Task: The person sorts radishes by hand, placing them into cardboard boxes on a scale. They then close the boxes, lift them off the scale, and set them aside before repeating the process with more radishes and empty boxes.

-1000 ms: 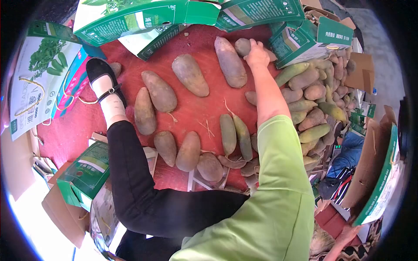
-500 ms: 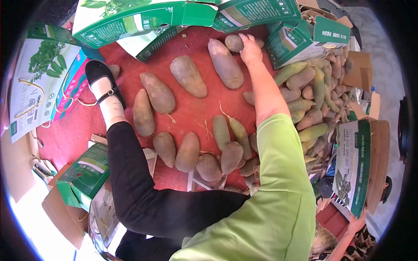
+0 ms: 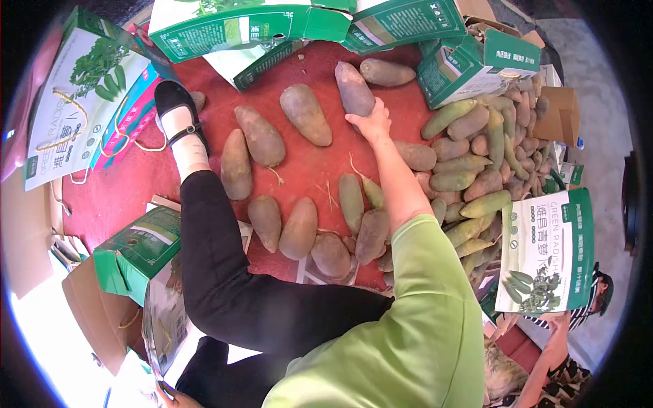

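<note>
My right hand (image 3: 373, 122) is closed around the lower end of a brownish-purple radish (image 3: 355, 88) on the red ground cover. Just behind lies another radish (image 3: 386, 72) on its side. To the left, a large radish (image 3: 305, 114) and several more are laid out in a loose arc. Closer to my knee, a green radish (image 3: 351, 204) lies beside a browner one (image 3: 372, 236). At the bottom left edge, my left hand (image 3: 178, 398) shows only in part, near a shiny clear-sided bag (image 3: 163, 326); its grip is hidden.
Green-and-white cartons (image 3: 245, 30) line the far side, and an open carton (image 3: 476, 64) stands at the far right. A heap of radishes (image 3: 476, 163) lies right of my arm. Another person's hand (image 3: 554, 319) holds a radish carton (image 3: 544, 251). My shoe (image 3: 175, 109) rests at left.
My right hand has left the far radish, now lying on its side, and come back toward me onto the neighbouring radish. The other person's carton has turned its printed face toward me.
</note>
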The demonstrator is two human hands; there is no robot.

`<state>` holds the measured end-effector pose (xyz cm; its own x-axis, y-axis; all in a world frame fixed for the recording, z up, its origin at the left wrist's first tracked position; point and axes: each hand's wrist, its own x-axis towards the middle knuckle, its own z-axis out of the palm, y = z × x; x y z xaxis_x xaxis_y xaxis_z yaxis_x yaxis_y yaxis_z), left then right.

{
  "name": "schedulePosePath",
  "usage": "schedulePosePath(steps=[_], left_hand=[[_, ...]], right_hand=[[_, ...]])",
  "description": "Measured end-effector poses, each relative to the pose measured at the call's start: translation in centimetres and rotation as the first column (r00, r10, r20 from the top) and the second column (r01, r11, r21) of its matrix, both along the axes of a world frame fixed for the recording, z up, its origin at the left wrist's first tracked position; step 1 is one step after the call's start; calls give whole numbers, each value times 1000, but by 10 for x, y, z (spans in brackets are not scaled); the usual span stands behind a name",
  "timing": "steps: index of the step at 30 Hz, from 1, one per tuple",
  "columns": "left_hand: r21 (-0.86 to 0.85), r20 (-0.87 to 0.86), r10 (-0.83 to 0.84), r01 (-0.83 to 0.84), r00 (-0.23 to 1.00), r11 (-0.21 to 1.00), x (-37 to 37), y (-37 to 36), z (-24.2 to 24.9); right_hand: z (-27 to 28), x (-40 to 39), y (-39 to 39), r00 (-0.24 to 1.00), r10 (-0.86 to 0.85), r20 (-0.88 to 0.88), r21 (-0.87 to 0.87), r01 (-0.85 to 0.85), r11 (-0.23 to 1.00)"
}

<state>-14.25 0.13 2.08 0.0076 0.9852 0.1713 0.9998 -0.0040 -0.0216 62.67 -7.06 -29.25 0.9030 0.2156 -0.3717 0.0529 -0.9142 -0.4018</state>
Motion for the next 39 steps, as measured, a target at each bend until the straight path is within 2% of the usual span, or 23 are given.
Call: schedulePosePath(steps=[2, 5, 9, 12, 14, 15, 17, 18, 20, 24, 28, 30, 32, 33, 35, 36, 38, 39], left_hand=[[7, 14, 12, -12, 1000, 1000, 9, -1, 0], [2, 47, 31, -31, 998, 1000, 15, -1, 1], [-66, 158, 40, -30, 987, 997, 24, 1, 2], [-82, 157, 93, -81, 983, 993, 53, -1, 6], [-57, 161, 59, -51, 985, 997, 46, -3, 1], [-43, 154, 20, -14, 988, 999, 43, -2, 1], [-53, 128, 10, -3, 992, 999, 49, -2, 3], [-67, 99, 2, 5, 995, 998, 52, -3, 5], [-73, 94, 8, -1, 996, 997, 57, -4, 6], [-54, 119, 4, 2, 993, 999, 58, -5, 6], [-61, 105, 65, -59, 992, 996, 68, -6, 9], [-66, 167, -66, 78, 984, 995, 64, -6, 6], [-74, 158, -67, 79, 985, 994, 66, -6, 7], [-82, 149, -70, 83, 986, 993, 68, -7, 8], [-100, 143, -56, 71, 988, 992, 73, -7, 9], [-95, 173, -72, 90, 982, 991, 73, -7, 9], [-101, 208, -78, 101, 975, 990, 75, -7, 11], [-111, 218, -67, 93, 974, 989, 77, -7, 10]], right_hand=[[-8, -5, 4, 984, -109, -143, 149, 130, 980], [-11, -8, 11, 978, -142, -151, 161, 166, 973], [-19, -6, 4, 981, -121, -154, 200, 151, 968], [-14, -10, 1, 987, -144, -75, 244, 158, 957], [-13, -11, -3, 985, -67, -157, 138, 89, 986], [-16, -13, -2, 985, -71, -156, 139, 93, 986], [-30, -16, 11, 928, -204, -312, 242, 286, 927], [-27, -26, 19, 927, -205, -315, 241, 287, 927], [-21, -40, 39, 904, -356, -238, 193, 403, 895], [-8, -39, 42, 902, -347, -255, 177, 397, 901], [5, -53, 30, 929, -295, -225, 166, 335, 928], [11, -68, 22, 935, -270, -231, 192, 316, 929], [-2, -90, 1, 970, -236, -63, 286, 244, 927], [-5, -100, -13, 971, -231, -65, 283, 240, 929], [0, -120, -43, 999, -3, -54, 360, 23, 933], [5, -131, -58, 998, 4, -61, 354, 18, 935], [19, -157, -92, 983, 181, 35, 312, -183, 932], [28, -168, -111, 983, 179, 27, 298, -179, 938]])
